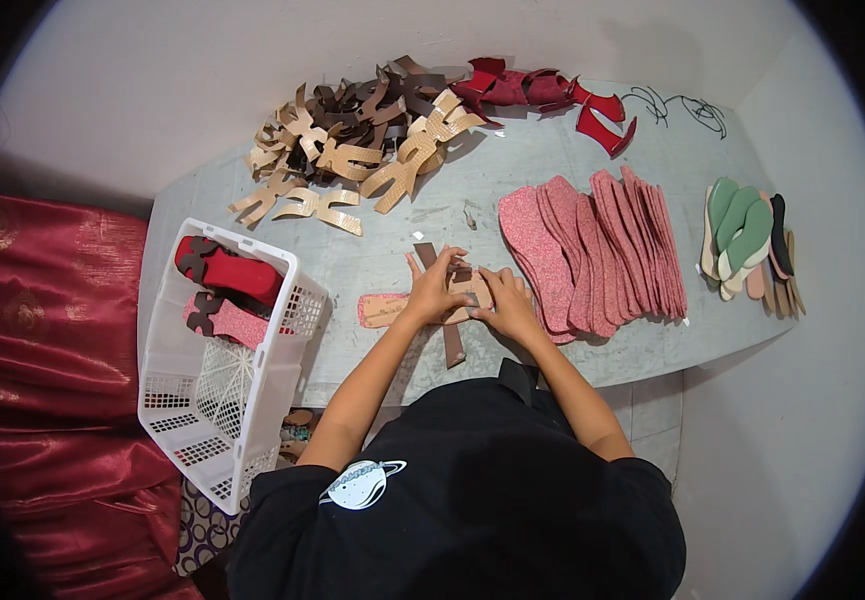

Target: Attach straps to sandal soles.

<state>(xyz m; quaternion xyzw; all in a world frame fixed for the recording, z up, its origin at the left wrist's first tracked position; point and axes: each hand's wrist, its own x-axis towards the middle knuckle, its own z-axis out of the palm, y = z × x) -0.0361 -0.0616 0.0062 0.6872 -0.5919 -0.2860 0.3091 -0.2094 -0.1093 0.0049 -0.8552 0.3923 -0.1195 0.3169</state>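
On the table in front of me lies a sandal insole (384, 310), tan side up with a pink rim. A dark brown strap (453, 346) crosses beneath or around it, its ends sticking out on the far and near sides. My left hand (435, 292) grips the insole around its middle, thumb pressed toward the strap. Over its right end, my right hand (506, 304) has bent fingers and a thumb closed on the insole and strap. The fingers partly cover where the strap meets the sole.
To the left, a white plastic basket (252, 395) holds red and pink sandals. Brown and beige straps (337, 160) pile at the back, beside red straps (522, 88). Pink glittery insoles (592, 260) stand in a row at right; green and beige soles (742, 225) lie farther right.
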